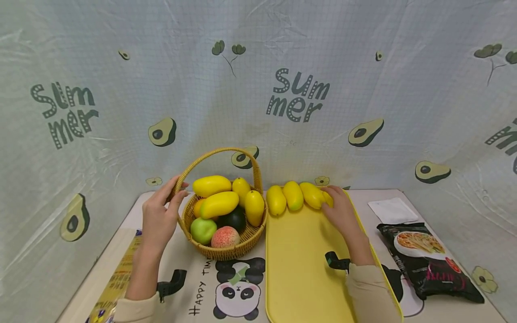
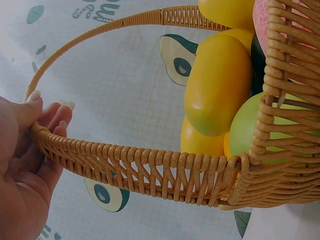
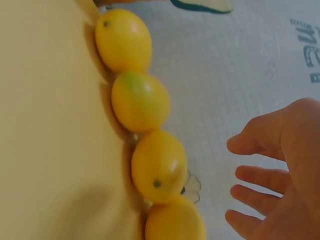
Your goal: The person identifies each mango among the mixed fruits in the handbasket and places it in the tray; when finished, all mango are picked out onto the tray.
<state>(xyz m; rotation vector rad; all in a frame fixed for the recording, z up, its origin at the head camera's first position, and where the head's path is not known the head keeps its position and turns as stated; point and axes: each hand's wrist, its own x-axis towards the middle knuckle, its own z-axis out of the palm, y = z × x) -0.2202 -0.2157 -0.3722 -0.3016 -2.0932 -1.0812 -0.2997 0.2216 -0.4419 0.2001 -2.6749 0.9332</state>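
My left hand (image 1: 157,213) holds the arched handle (image 2: 125,155) of a wicker basket (image 1: 226,255), thumb on one side and fingers on the other. Inside the basket lie several yellow mangoes (image 1: 212,186), a green apple (image 1: 203,231), a peach (image 1: 225,237), a dark round fruit (image 1: 235,220) and a partly hidden orange fruit (image 1: 198,208). More yellow mangoes (image 3: 159,166) form a row along the far edge of a yellow tray (image 1: 303,255). Over the row's right end is my right hand (image 1: 339,208); in the right wrist view its loosely bent fingers stand apart from the mangoes, holding nothing.
Right of the tray lie a black food packet (image 1: 432,264) and a white packet (image 1: 392,211). A long yellow packet (image 1: 117,287) lies at the left, partly behind my forearm. A printed hanging sheet (image 1: 250,121) closes off the back and sides of the table.
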